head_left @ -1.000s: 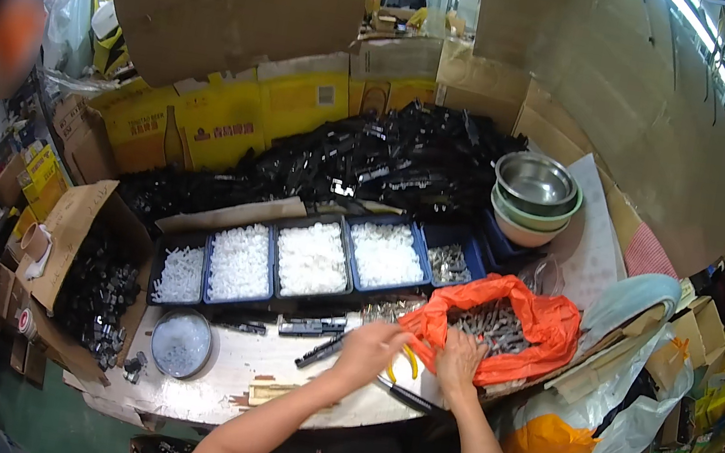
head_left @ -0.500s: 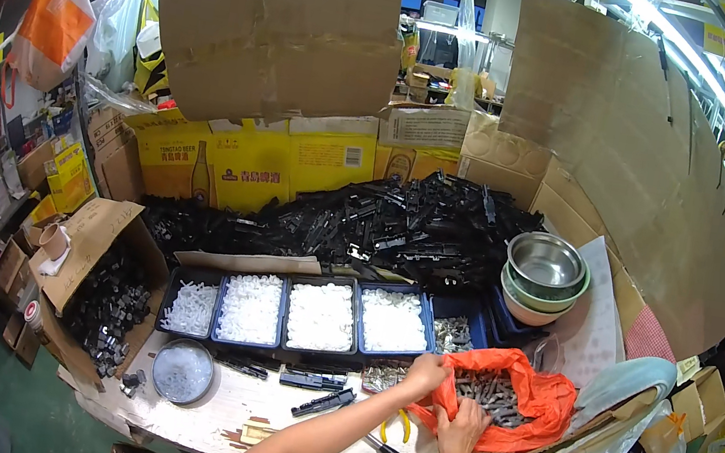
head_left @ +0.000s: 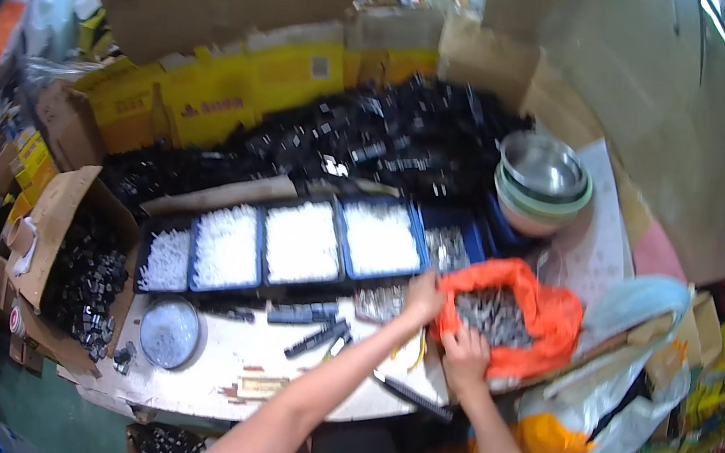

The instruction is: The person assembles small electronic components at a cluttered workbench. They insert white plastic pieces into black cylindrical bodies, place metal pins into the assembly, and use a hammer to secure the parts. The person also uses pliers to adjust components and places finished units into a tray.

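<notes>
An orange-red plastic bag (head_left: 542, 350) lies with its mouth spread at the right of the bench, full of small grey metal parts (head_left: 492, 315). My left hand (head_left: 424, 299) is closed on the bag's left rim. At its near rim my right hand (head_left: 466, 352) has its fingers bent over the plastic, next to the metal parts; blur softens the fingertips. Left of my hands lie a clear pack of small metal parts (head_left: 381, 302) and black slide-shaped parts (head_left: 303, 312). A black-handled tool (head_left: 412, 394) and yellow-handled pliers (head_left: 409, 352) lie near my forearms.
Blue trays (head_left: 303, 241) of white plastic pieces stand in a row before a heap of black parts (head_left: 376, 139). Stacked bowls (head_left: 542, 184) stand behind the bag. A round dish (head_left: 170, 332) and a cardboard box (head_left: 55, 249) of black parts are at left.
The view has tipped downward and turned, so the bench sits higher and slanted. Both hands stay at the bag; my right hand's fingers have drawn back from the metal parts toward the rim.
</notes>
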Demonstrator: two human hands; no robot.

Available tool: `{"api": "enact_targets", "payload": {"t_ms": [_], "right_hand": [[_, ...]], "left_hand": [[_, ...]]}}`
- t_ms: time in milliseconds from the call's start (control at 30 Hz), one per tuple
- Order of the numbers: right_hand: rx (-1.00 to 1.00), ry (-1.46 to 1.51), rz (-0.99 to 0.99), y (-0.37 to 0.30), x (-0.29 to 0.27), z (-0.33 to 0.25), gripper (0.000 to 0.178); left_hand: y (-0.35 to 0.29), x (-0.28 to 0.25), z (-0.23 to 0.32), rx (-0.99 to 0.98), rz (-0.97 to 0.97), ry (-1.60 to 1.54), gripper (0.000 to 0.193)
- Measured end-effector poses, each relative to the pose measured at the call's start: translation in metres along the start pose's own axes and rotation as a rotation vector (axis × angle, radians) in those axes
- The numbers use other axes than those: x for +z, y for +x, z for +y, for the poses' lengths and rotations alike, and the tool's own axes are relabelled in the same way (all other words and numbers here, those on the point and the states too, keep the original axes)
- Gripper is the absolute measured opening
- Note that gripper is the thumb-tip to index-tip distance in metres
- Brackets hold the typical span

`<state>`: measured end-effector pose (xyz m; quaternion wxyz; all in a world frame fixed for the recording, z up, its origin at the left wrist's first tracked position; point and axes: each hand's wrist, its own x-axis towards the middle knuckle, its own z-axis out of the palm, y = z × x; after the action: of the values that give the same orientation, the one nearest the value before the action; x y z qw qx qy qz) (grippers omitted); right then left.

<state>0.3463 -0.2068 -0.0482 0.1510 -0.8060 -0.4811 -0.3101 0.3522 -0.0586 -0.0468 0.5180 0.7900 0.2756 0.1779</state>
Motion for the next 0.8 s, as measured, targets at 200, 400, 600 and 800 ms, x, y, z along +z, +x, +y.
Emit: {"api": "enact_targets", "payload": {"t_ms": [200, 400, 600, 800], "right_hand": [[0.029, -0.064, -0.137, -0.004, 0.004, -0.007, 0.012], [0.026, 0.000, -0.265, -0.009, -0.013, -0.018, 0.019], [0.062, -0.037, -0.238, -0.011, -0.006, 0.000, 0.011], [0.031, -0.114, -0.186, -0.012, -0.012, 0.000, 0.007]], "left_hand": [[-0.041, -0.010, 0.045, 0.319, 0.036, 0.532, 0.025], [-0.027, 0.001, 0.019, 0.298, -0.179, 0.547, 0.016], [-0.005, 0.024, 0.002, 0.215, -0.033, 0.214, 0.017], [0.012, 0.064, -0.038, -0.305, -0.297, -0.666, 0.022]]}}
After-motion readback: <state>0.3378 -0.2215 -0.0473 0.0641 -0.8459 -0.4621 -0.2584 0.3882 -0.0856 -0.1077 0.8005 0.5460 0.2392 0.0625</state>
